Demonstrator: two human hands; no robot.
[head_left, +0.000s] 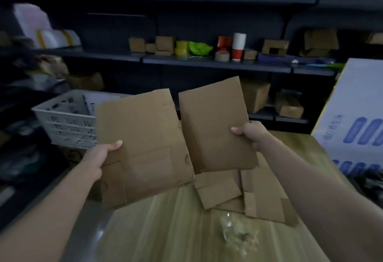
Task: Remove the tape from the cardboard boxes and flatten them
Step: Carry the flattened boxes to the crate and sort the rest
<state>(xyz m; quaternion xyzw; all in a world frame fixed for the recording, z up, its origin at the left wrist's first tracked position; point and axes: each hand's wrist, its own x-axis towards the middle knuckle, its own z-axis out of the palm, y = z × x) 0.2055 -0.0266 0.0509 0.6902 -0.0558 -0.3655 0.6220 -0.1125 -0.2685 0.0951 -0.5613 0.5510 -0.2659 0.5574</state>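
Flattened boxes on wooden table; shelves seemingly cluttered

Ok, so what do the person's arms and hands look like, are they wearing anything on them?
The left hand and right hand are bare: no gloves, no rings visible. The left forearm and right forearm are bare too, no sleeves in view, no watch or bracelet at either wrist. Blur could hide small details.

Two flattened boxes side by side above table, left box, right box, basket behind-left
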